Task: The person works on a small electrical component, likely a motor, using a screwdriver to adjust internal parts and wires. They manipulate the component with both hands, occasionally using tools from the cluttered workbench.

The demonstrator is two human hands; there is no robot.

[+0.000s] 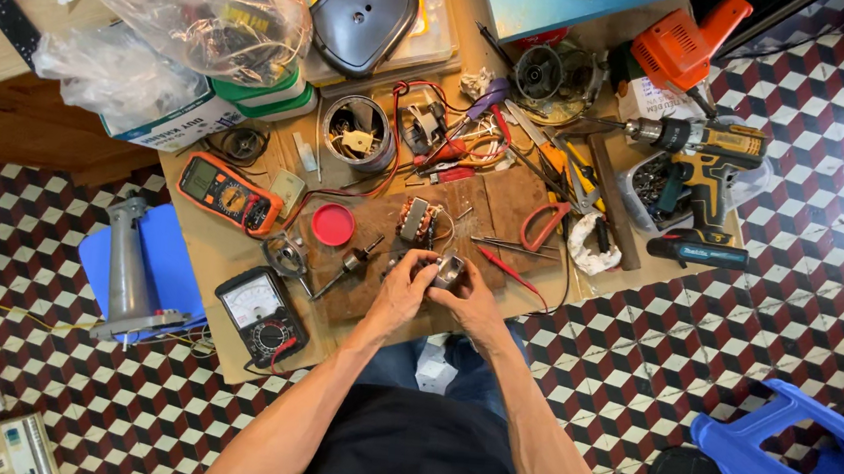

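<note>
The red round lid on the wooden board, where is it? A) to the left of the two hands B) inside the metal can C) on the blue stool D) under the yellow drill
A: the red round lid lies flat on the wooden board, up and to the left of the left hand and right hand, which hold a small metal part.

Small metal part at worktop centre: mostly covered by left hand and right hand; kind unreadable, grip contact points hidden. Clear bag at 11 o'clock: contents blurred by plastic. Tin can: contents too small to identify. Orange tool at 1 o'clock cut by top edge. Blue stool at 4 o'clock cut by right edge.
</note>
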